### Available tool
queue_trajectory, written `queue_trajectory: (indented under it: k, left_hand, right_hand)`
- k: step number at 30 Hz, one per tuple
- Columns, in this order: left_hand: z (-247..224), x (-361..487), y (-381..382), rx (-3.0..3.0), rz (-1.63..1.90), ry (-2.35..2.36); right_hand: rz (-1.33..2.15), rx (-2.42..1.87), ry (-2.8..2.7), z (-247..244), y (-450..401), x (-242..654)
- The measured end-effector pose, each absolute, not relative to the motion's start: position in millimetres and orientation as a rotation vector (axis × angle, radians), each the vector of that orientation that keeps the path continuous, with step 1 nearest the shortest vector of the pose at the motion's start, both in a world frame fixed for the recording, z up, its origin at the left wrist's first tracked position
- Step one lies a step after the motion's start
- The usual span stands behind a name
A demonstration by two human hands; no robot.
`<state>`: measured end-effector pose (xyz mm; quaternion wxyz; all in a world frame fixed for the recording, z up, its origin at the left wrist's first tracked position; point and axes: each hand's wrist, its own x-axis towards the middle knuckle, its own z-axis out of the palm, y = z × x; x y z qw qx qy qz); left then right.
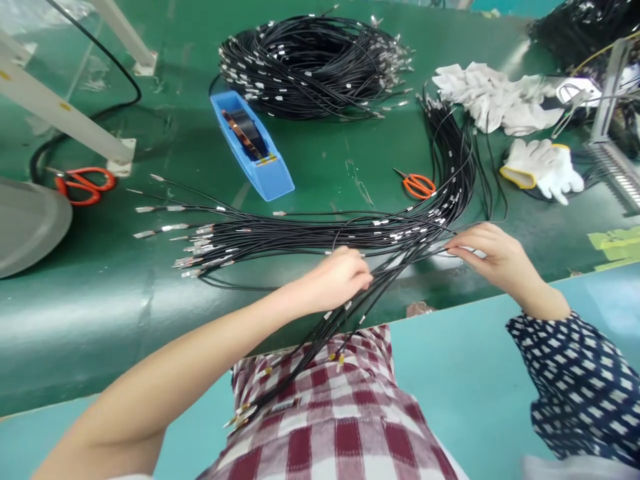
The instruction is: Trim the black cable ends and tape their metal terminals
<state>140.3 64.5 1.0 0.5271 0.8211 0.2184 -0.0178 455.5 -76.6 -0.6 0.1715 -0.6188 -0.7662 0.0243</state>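
A long bundle of thin black cables [300, 235] with white labels lies along the front of the green table, its right part curving away to the back. Several cables [320, 340] split off from it and hang over the table edge onto the checked apron. My left hand [345, 277] is closed around part of these split-off cables, near the crossing; its fingertips are partly hidden. To the right, my right hand [487, 257] pinches a thin black cable between thumb and fingers, beside the bend of the bundle.
Behind the bundle stand a blue tape dispenser [255, 150] and a large coil of black cables [315, 67]. Orange-handled scissors [419, 186] lie near the bend, another orange pair [85, 185] at left by a grey round container [30, 227]. White gloves [543, 167] lie at right.
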Motion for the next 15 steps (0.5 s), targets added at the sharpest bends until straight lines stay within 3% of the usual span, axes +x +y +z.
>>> queue_trajectory:
  k: [5, 15]
  left_hand:
    - [24.7, 78.8, 69.7, 2.447, -0.044, 0.528]
    - [7.7, -40.0, 59.5, 2.217, -0.095, 0.949]
  right_hand:
    - [-0.089, -2.143, -2.139, -17.5, -100.4, 491.4]
    - [0.092, -2.500, -1.975, -29.8, -111.0, 519.9]
